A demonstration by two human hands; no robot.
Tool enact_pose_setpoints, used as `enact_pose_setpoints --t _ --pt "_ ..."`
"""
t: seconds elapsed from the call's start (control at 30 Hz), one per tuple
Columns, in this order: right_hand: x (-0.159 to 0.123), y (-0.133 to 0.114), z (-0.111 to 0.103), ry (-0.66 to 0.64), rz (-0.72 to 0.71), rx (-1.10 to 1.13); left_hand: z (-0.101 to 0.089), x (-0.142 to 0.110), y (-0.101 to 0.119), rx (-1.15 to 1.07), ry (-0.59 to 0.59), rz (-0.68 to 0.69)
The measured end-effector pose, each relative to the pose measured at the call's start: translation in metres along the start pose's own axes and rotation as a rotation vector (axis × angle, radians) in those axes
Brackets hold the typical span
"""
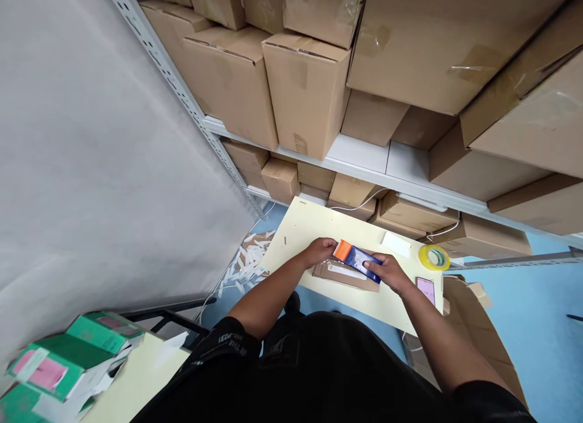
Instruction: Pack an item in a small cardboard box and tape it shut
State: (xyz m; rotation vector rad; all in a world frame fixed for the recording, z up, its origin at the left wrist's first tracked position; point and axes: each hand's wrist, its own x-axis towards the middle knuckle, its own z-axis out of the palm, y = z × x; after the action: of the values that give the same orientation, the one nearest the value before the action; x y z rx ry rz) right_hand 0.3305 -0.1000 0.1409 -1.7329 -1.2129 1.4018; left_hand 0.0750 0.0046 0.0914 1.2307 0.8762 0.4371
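Over the pale yellow table I hold a flat, dark blue package with an orange end. My right hand grips its blue end, thumb lying on top. At the orange end, the fingers of my left hand are pinched together against the edge. Beneath the package sits a small cardboard box with a white strip and shiny clear plastic on it. What the blue package contains cannot be made out.
Right of my hands lie a white box, a roll of yellow tape and a phone. Shelves of cardboard boxes rise ahead. Paper scraps litter the floor at left. Green boxes stand lower left; an open carton is at right.
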Motion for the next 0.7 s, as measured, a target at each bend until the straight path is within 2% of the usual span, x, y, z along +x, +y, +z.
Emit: enact_pose_setpoints --t 0.23,0.37,0.53,0.6,0.7 --pt "0.001 -0.003 -0.007 -0.061 0.032 -0.094 0.001 -0.001 -0.007 0.151 0.089 0.121" --pt "-0.005 0.003 -0.023 -0.056 0.1 -0.11 -0.003 -0.004 -0.009 0.112 0.148 0.121" --pt "-0.026 0.014 -0.053 -0.01 0.2 -0.176 -0.013 -0.001 -0.011 -0.03 0.225 0.127" --pt "-0.029 0.014 -0.056 -0.015 0.193 -0.197 -0.014 -0.001 -0.011 -0.058 0.253 0.114" --pt "-0.026 0.008 -0.053 -0.016 0.163 -0.239 -0.015 -0.01 -0.012 -0.022 0.358 0.095"
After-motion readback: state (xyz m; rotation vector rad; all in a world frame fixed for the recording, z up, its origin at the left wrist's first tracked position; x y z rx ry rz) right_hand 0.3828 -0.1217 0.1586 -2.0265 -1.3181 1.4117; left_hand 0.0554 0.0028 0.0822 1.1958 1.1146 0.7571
